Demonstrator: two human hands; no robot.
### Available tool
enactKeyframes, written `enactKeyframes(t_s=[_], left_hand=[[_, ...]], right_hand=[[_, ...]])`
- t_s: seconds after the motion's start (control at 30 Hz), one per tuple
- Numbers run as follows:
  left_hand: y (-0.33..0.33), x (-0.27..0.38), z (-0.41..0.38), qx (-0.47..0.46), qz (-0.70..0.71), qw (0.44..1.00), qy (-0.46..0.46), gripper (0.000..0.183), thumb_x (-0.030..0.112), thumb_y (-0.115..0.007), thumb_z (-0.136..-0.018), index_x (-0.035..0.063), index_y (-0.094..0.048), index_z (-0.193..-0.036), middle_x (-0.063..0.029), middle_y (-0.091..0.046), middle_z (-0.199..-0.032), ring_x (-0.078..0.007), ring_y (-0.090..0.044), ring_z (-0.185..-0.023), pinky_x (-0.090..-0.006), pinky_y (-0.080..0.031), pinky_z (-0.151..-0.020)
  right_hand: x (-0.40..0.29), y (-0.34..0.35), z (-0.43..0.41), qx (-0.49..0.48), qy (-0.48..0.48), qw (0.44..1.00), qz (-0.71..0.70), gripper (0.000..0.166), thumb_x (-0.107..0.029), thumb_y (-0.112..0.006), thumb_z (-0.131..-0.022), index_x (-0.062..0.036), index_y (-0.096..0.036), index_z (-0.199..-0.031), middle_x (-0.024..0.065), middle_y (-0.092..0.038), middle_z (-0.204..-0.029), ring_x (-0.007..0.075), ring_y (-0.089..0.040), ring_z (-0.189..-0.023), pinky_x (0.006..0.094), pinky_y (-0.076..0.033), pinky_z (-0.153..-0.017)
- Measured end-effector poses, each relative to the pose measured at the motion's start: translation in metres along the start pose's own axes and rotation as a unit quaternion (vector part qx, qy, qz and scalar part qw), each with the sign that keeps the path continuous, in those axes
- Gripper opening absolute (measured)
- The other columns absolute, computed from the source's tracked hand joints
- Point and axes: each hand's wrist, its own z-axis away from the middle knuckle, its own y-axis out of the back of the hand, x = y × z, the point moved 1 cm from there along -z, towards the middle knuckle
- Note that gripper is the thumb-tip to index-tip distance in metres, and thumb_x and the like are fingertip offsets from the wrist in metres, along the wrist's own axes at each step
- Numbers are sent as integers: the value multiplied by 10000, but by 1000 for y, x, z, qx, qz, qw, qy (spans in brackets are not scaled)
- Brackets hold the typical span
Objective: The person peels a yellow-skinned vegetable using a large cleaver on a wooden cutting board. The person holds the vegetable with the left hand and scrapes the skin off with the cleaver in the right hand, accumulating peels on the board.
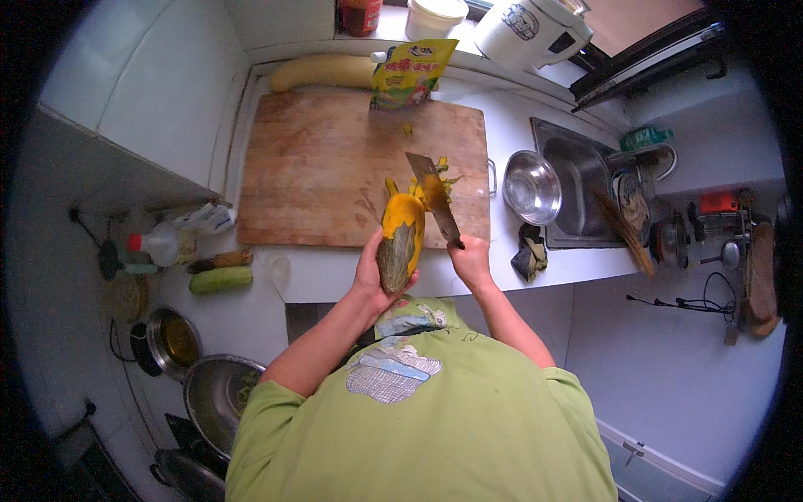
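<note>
My left hand (pixel 370 270) holds a partly peeled squash (pixel 400 241) from below and the side, near the front edge of a wooden cutting board (pixel 301 163). The squash's far part shows orange flesh; its near end keeps grey-green rind. In my right hand (pixel 470 260) is the handle of a cleaver-like knife (pixel 442 207), its broad blade pointing away over the board, just right of the squash, with orange on it. Orange and green peel scraps (pixel 444 164) lie by the blade, partly hidden under it.
A steel bowl (pixel 532 188) stands right of the board, beside a sink (pixel 574 188); a dark cloth (pixel 530 254) lies nearer. Behind the board are a yellow pouch (pixel 408 75) and a long pale gourd (pixel 320 72). At left lie a green gourd (pixel 221 280) and a large metal bowl (pixel 216 389).
</note>
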Motion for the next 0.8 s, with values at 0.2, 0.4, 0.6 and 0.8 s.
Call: enactKeyframes(t_s=[0.2, 0.4, 0.6, 0.8], left_hand=[[0, -5, -12, 28, 4, 999, -22, 492, 577, -593, -884, 138, -609, -1108, -52, -642, -969, -226, -624, -788, -352, -578, -610], [-17, -17, -11, 39, 21, 998, -53, 482, 580, -552, -896, 180, -605, -1159, -36, -648, -1055, -217, -623, -924, -388, -565, -717], [-36, -35, -13, 34, 52, 993, -99, 553, 571, -541, -901, 135, -580, -1239, -96, -654, -1148, -280, -626, -992, -460, -555, -811], [-37, -40, -22, 91, 45, 984, -146, 388, 514, -517, -953, 240, -574, -1222, -11, -632, -1172, -213, -610, -1042, -464, -530, -812]], right_hand=[[-1, 0, 14, -17, 68, 997, -21, 259, -163, -605, -847, -133, -709, -1081, 207, -671, -924, 381, -658, -880, 435, -535, -747], [5, 18, 8, 7, 178, 984, -14, 224, -138, -586, -833, -146, -707, -1021, 184, -679, -868, 387, -657, -818, 465, -526, -690], [2, 35, -4, -26, 281, 959, 12, 43, -96, -547, -801, -121, -568, -829, 138, -646, -721, 382, -642, -707, 506, -484, -586], [6, 44, -12, -51, 303, 951, 24, 96, -77, -544, -771, -128, -590, -839, 152, -659, -769, 387, -645, -740, 508, -490, -614]])
